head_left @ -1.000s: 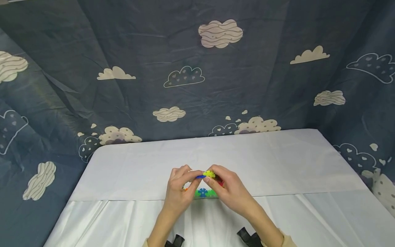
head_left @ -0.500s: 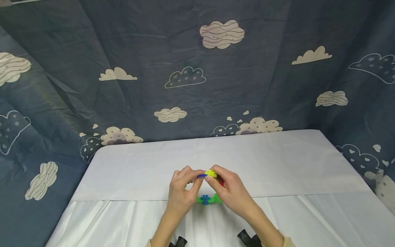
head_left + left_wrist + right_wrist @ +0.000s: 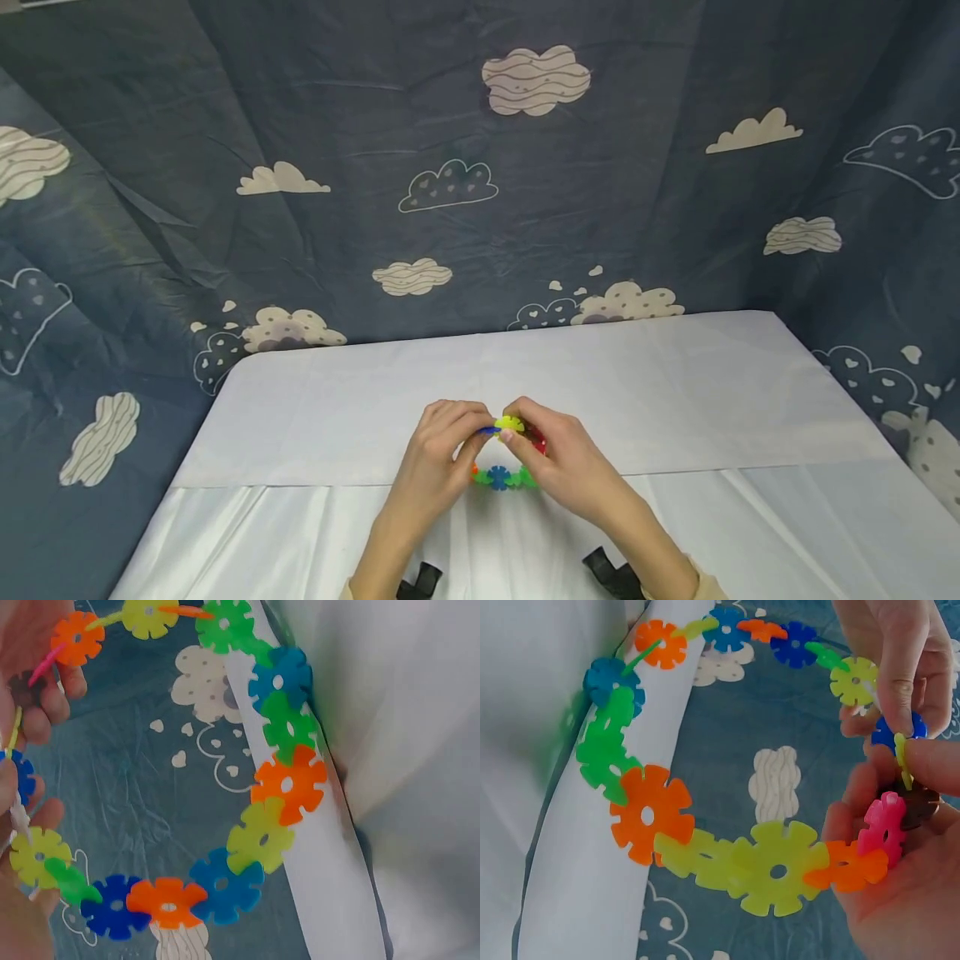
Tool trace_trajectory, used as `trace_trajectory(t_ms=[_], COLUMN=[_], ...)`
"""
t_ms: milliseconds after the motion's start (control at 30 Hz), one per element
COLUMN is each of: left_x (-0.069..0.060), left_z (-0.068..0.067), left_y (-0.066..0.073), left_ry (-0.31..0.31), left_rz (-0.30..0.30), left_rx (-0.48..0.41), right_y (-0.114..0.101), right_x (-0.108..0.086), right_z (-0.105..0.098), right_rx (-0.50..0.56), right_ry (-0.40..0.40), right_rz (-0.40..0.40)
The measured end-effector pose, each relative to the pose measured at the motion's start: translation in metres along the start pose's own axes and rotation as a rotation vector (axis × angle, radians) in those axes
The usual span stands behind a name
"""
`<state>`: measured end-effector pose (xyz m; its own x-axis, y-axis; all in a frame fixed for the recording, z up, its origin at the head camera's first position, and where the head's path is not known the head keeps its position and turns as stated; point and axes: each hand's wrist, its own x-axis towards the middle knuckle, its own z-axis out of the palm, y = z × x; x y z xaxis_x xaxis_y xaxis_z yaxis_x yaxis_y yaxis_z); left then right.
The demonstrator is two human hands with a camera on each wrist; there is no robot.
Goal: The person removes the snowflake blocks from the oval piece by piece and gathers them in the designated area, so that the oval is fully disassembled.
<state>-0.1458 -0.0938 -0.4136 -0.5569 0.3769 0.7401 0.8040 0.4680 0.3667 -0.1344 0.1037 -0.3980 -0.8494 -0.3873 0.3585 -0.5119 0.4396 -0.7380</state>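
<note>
Colourful notched plastic discs, slotted together as a chain [image 3: 778, 870], loop down between both hands above the white table. My left hand [image 3: 433, 450] pinches a dark blue disc [image 3: 889, 733] between thumb and fingers. My right hand [image 3: 570, 457] grips a yellow disc [image 3: 510, 424], seen edge-on in the right wrist view. Blue and yellow discs meet between the fingertips; whether their slots are joined I cannot tell. Beside the right palm hang a brown disc [image 3: 917, 808], a pink disc [image 3: 883, 829] and an orange disc [image 3: 847, 866]. Fingers partly hide the brown one.
A white cloth covers the table [image 3: 675, 392], with a fold line across it. Dark blue curtain [image 3: 360, 108] with cloud prints stands behind and at both sides. Black straps [image 3: 611, 575] show near the forearms at the bottom edge.
The left forearm has swung slightly left and its fingers sit closer together. Both hands keep hold of their discs, and the loop's hanging part has shifted a little.
</note>
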Motion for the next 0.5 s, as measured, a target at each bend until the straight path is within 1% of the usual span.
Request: trace_trajectory(t_ms=[100,167,267,400,500], left_x=[-0.001,-0.001,-0.001,-0.001,-0.001], left_z=[-0.001,-0.001,0.000,0.004,0.006], left_y=[-0.001,-0.001,-0.001,-0.001,-0.001], left_ry=[-0.015,-0.021,-0.019,0.030,0.076], left_rz=[0.009,0.012,0.011,0.005,-0.002], left_rx=[-0.016,-0.004,0.030,0.062,0.063], right_y=[0.000,0.001,0.002,0.003,0.002], right_x=[0.000,0.000,0.001,0.001,0.001], right_z=[0.000,0.001,0.002,0.007,0.011], right_rx=[0.017,0.024,0.032,0.035,0.037], right_ry=[-0.025,-0.030,-0.015,0.035,0.072], right_rz=[-0.008,-0.017,-0.025,-0.033,-0.038])
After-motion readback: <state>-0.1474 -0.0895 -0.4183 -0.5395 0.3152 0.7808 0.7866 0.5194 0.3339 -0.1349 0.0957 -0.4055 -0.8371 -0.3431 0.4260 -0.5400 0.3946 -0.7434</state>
